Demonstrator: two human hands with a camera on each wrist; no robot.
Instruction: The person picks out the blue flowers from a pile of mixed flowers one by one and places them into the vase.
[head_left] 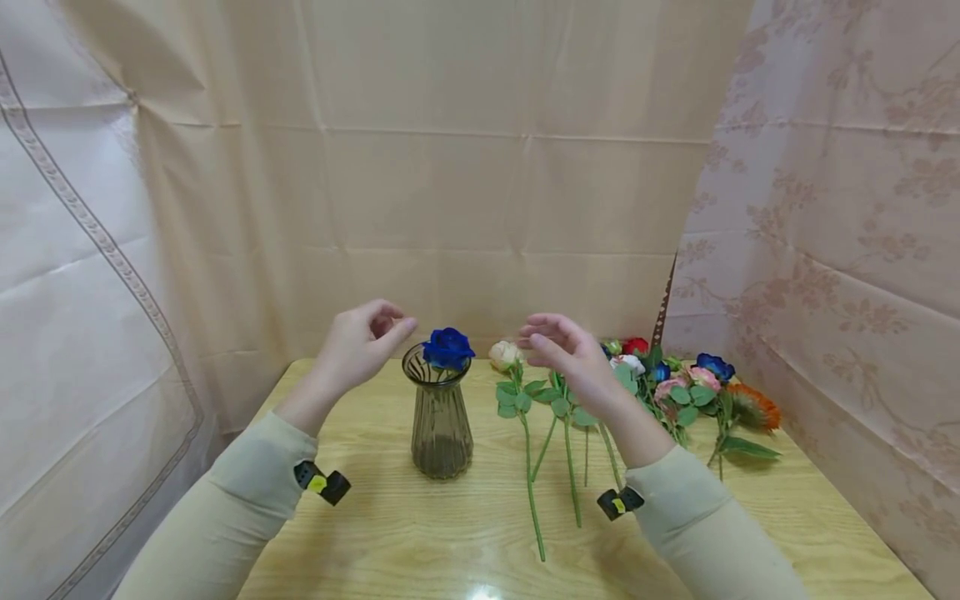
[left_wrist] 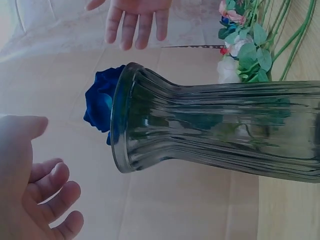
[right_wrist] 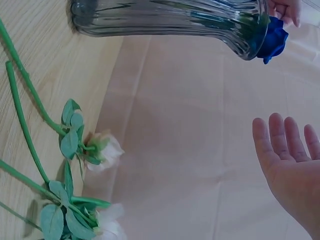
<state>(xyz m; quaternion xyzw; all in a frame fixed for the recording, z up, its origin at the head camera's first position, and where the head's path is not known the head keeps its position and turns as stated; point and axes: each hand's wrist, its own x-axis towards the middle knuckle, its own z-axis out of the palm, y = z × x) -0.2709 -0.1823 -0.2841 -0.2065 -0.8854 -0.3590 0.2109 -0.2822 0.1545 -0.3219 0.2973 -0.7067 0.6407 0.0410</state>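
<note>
1. Beige sleeves (head_left: 225, 500), nearest.
2. Left hand (head_left: 356, 346): grip released, near the glass vase (head_left: 442, 425).
3. Right hand (head_left: 572, 360): grip likewise released, touching neither vase nor rose.
4. Blue rose (head_left: 447, 348), in the mouth of the vase, upright on the worktop (head_left: 367, 533).
5. Loose flowers (head_left: 703, 378), right.

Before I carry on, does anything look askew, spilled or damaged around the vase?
Nothing stands out: the vase stands upright holding the blue rose, the loose flowers lie on the table, and I see no spill or damage.

Free room lies between the vase (head_left: 442, 429) and the flowers (head_left: 669, 388) crowding the right of the table (head_left: 367, 517).
</note>
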